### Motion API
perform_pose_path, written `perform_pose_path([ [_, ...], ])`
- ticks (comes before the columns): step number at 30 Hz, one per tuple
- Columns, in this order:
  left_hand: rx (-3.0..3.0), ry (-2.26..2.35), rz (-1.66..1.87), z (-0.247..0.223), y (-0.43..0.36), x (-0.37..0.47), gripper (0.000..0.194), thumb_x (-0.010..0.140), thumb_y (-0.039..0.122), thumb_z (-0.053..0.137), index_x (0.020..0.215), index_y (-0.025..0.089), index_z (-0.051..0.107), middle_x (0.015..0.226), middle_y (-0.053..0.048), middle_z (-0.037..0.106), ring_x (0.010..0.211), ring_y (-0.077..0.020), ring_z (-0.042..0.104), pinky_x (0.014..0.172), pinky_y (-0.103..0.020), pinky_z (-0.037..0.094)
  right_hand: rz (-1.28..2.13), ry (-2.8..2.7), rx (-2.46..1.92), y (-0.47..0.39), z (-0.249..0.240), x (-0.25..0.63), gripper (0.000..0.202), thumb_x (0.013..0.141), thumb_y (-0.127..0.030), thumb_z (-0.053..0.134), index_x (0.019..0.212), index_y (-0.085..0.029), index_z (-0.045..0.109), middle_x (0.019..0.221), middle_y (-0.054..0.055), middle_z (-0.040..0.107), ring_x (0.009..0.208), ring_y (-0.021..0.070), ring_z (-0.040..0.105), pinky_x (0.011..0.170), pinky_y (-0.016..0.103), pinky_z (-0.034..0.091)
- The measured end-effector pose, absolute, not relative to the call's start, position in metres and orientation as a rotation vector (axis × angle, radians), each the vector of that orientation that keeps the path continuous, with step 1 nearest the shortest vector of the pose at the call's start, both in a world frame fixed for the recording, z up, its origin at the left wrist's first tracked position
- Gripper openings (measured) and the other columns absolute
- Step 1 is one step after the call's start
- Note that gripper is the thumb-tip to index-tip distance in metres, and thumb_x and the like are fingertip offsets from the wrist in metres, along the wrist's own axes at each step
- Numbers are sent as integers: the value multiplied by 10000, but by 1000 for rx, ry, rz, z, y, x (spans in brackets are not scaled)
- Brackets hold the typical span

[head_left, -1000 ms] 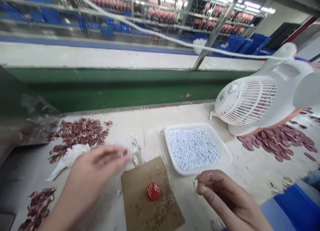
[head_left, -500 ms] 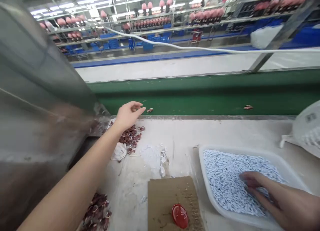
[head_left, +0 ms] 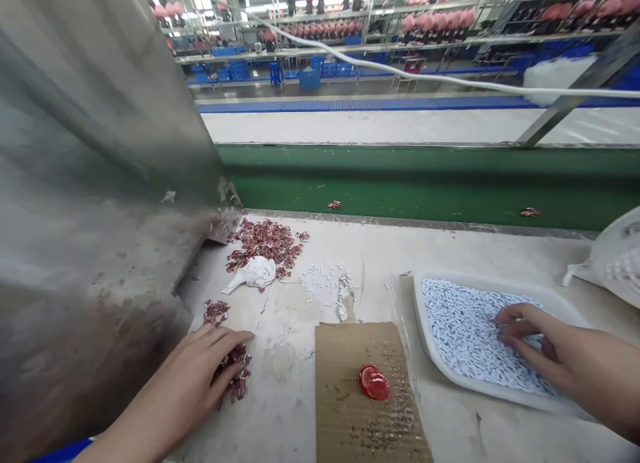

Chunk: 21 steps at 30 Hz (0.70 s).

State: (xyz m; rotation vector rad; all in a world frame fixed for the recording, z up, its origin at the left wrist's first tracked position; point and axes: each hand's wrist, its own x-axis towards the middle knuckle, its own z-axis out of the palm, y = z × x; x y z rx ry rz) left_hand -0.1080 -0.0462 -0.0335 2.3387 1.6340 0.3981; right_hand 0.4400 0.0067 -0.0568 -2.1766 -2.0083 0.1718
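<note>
now the left hand (head_left: pixel 200 376) is lying open, fingers pressing on the small red pieces (head_left: pixel 233 369) beneath it, while the right hand (head_left: pixel 545 346) is loosely pinching white pellets in the tray (head_left: pixel 425 329); probably best picking lightly, one piece each.

A factory floor is shown: a green conveyor belt (head_left: pixel 425 196) is run along a worn workbench (head_left: pixel 380 249), long metal racks (head_left: pixel 400 29) hung with rows of pink parts are seen behind, and blue crates (head_left: pixel 310 76) are stacked beneath them under strip lighting.
</note>
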Motion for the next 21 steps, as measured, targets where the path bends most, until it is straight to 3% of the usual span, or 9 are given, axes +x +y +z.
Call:
perform_pose_path([
  [3, 2358, 1569, 431, -37, -38, -101, 217, 930, 251, 662, 1087, 335, 787, 957, -11, 846, 889, -241, 791, 795, -324, 615, 383, -2070, -2258, 7, -42, 429, 131, 970, -381, 609, 1020, -293, 692, 902, 84, 841, 629, 297, 754, 549, 397, 450],
  [6, 2382, 1539, 532, -42, -33, -91, 248, 979, 215, 565, 994, 297, 799, 935, -21, 829, 832, -195, 789, 763, -273, 617, 361, -2116, -2228, 6, -36, 421, 166, 986, -387, 593, 1050, -280, 702, 949, 70, 847, 702, 307, 777, 608, 392, 499],
  [10, 2438, 1495, 647, -48, -34, -79, 371, 964, 123, 469, 946, 282, 803, 928, -17, 811, 782, -151, 789, 715, -213, 610, 313, -2134, -2220, 2, -37, 418, 223, 1031, -381, 519, 1049, -279, 717, 840, 51, 827, 654, 304, 749, 581, 371, 471],
  [14, 2511, 1467, 659, -49, -45, -80, 337, 966, 139, 499, 965, 302, 793, 994, 9, 817, 808, -132, 806, 723, -186, 602, 290, -2143, -2220, -1, -35, 421, 205, 1025, -386, 536, 1048, -282, 712, 804, 40, 812, 643, 304, 744, 546, 349, 450],
  [18, 2582, 1513, 624, -53, -57, -81, 288, 1000, 157, 503, 958, 286, 758, 996, 4, 802, 827, -151, 806, 739, -243, 597, 260, -2146, -2214, 0, -30, 422, 196, 1012, -368, 542, 1063, -269, 704, 800, 52, 797, 657, 302, 748, 557, 344, 448],
  [21, 2607, 1498, 540, -53, -62, -82, 210, 992, 243, 593, 1043, 352, 766, 1060, 17, 817, 941, -201, 806, 852, -319, 604, 244, -2149, -2212, 2, -30, 420, 177, 991, -359, 572, 1047, -261, 709, 783, 57, 793, 645, 300, 747, 550, 333, 440],
])
